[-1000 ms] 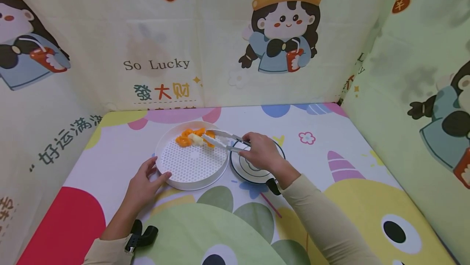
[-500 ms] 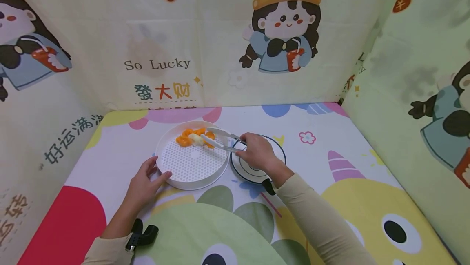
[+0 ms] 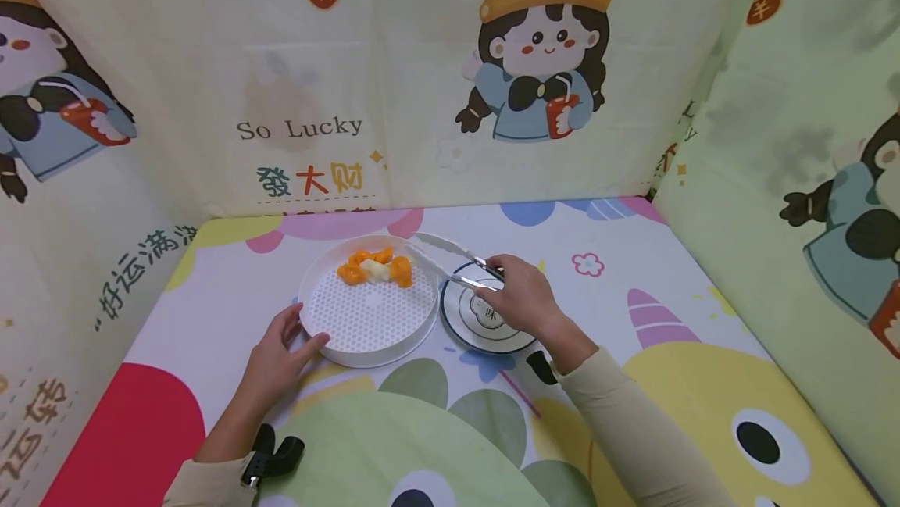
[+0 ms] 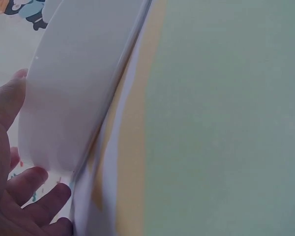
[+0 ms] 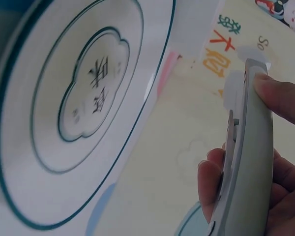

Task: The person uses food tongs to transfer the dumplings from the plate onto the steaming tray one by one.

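Observation:
A round white steamer tray (image 3: 373, 319) with a perforated base stands on the table. Several orange pieces (image 3: 401, 271) and a pale lump (image 3: 376, 270) lie together in its far part; their kind is unclear. My left hand (image 3: 281, 351) rests against the tray's near-left wall, thumb and fingers spread along it. Metal tongs (image 3: 464, 282) with dark grip parts are in my right hand (image 3: 520, 296), thumb on one arm, fingers round the other. Their spread tips hover by the tray's far-right rim, with nothing visible between them. In the right wrist view the tongs' handle (image 5: 253, 147) shows close up.
Just right of the tray is a white plate (image 3: 464, 323) with dark rings and lettering, partly under my right hand and tongs. A patterned cloth (image 3: 598, 304) covers the table. Printed curtains (image 3: 415, 85) enclose its back and both sides.
The tongs have drawn back to the right, away from the rightmost orange piece, which now lies free in the tray. My left hand stays at the tray's wall.

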`<action>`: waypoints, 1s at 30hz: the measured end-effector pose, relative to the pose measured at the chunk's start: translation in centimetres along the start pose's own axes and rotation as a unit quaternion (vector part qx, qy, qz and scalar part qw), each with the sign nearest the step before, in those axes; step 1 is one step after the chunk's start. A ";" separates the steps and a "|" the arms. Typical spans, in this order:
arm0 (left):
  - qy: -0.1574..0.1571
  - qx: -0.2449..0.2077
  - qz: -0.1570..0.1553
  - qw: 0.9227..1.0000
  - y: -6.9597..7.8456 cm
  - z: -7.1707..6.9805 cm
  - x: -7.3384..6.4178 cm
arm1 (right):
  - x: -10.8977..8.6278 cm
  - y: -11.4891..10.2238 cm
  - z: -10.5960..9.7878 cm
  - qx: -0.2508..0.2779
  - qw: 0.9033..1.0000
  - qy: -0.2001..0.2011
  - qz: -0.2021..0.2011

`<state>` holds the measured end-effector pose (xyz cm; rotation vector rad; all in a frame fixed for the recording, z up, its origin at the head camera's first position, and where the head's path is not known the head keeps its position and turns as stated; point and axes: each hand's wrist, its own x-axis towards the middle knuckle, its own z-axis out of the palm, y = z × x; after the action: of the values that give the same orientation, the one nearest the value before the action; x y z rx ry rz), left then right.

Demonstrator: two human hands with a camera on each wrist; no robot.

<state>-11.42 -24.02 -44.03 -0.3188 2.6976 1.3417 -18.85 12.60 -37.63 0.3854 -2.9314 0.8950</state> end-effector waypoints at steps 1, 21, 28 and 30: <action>0.000 0.000 -0.001 1.000 0.0 0.0 0.0 | -0.2 0.3 -0.2 0.003 1.000 0.001 0.001; -0.006 0.006 -0.007 1.000 0.2 -0.1 -0.1 | -4.5 6.5 -2.1 -0.008 1.000 0.027 0.010; -0.009 0.008 -0.014 1.000 0.4 -0.1 -0.2 | -6.1 7.9 -2.7 -0.001 0.999 0.031 0.030; -0.010 0.009 -0.014 1.000 0.4 -0.2 -0.1 | -6.4 8.1 -2.8 0.000 0.999 0.032 0.037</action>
<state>-11.42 -23.88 -43.58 -0.3396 2.6768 1.3053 -14.71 22.05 -40.48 0.2430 -2.9039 0.8974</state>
